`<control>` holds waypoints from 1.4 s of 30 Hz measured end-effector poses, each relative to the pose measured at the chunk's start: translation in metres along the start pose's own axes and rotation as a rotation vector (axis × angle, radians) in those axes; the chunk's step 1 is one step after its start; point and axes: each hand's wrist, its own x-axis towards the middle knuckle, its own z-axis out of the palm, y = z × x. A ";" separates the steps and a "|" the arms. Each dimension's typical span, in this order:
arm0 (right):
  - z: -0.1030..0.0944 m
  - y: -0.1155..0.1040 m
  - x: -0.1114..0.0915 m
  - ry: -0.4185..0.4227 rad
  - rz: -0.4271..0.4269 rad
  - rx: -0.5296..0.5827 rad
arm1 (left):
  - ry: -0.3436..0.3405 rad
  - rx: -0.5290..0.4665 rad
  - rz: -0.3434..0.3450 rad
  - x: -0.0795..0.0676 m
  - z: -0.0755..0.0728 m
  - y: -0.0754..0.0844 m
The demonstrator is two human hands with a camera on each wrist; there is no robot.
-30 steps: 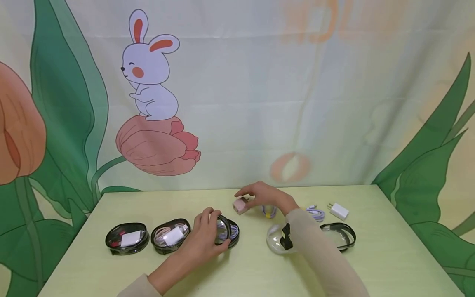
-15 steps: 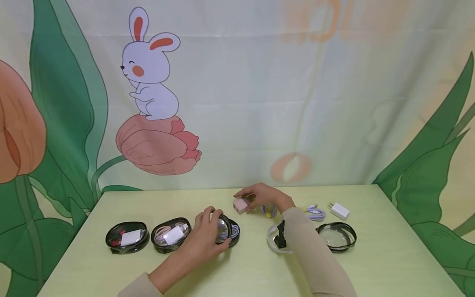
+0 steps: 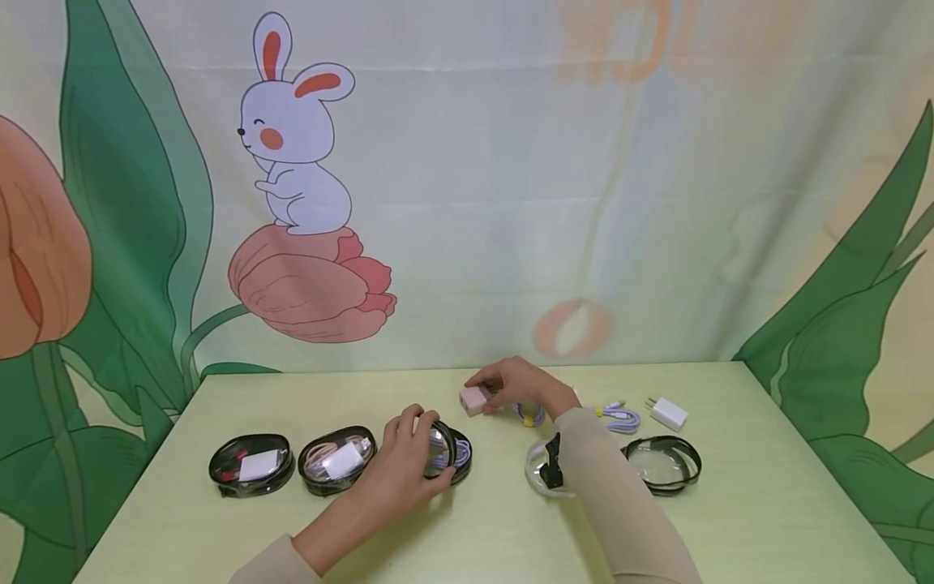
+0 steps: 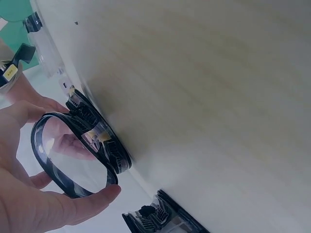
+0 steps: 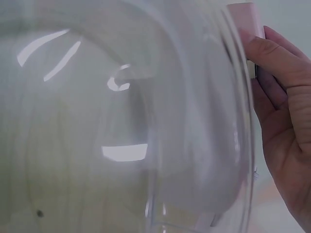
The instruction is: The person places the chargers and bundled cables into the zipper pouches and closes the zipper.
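The pink charger point(image 3: 474, 400) has shifted slightly and the right sleeve point(image 3: 620, 495) leftward.

It looks like a staged corner for recording: a pale green bench point(image 3: 766, 519) stands before a hanging cloth point(image 3: 467, 186), creased and printed with a rabbit point(image 3: 306, 195), tulips point(image 3: 310, 284) and big leaves point(image 3: 131, 162). Cases point(image 3: 255, 490), plugs point(image 3: 668, 414) and cables point(image 3: 623, 420) lie on the bench. Whether this is in a home, office or studio cannot be told.

Pale green table point(image 3: 481, 535): black-rimmed clear cases point(image 3: 251, 489), 2 lilac cables point(image 3: 622, 420), white charger point(image 3: 669, 414).
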 end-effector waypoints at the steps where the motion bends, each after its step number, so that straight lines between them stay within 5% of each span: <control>1: 0.000 0.000 0.000 0.004 -0.004 0.001 | 0.001 0.000 0.001 0.000 0.000 0.000; 42: -0.004 -0.014 -0.006 0.036 -0.044 0.154 | 0.016 0.000 0.027 -0.002 0.001 -0.002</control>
